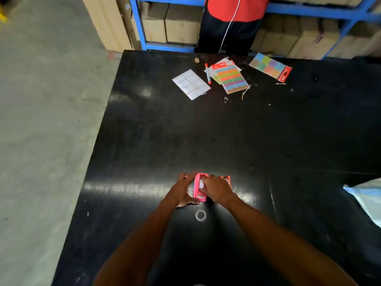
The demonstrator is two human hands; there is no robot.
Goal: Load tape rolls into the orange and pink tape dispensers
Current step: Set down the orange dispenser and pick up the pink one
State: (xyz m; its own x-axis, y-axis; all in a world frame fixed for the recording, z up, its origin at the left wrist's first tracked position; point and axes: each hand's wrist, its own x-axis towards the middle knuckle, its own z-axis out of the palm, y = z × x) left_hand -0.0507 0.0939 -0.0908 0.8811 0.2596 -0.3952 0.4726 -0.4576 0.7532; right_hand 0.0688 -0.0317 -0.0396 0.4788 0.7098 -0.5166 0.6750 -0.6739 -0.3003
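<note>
**Pink dispenser in hand on a scuffed black counter**

Glossy black counter (206,131), dusty and scratched, with a grey concrete floor (41,120) to its left. Both hands clamp the pink tape dispenser (199,187) near the counter's front edge — left hand (182,191) wrapped round its left side, right hand (216,189) over the top. Something orange (227,180) peeks out behind the right hand. A small clear ring (200,215) lies just in front of the dispenser. Well beyond it are label sheets (190,84) and a pen (208,73) — then blue shelving (140,23) with cardboard boxes (181,23).
</note>
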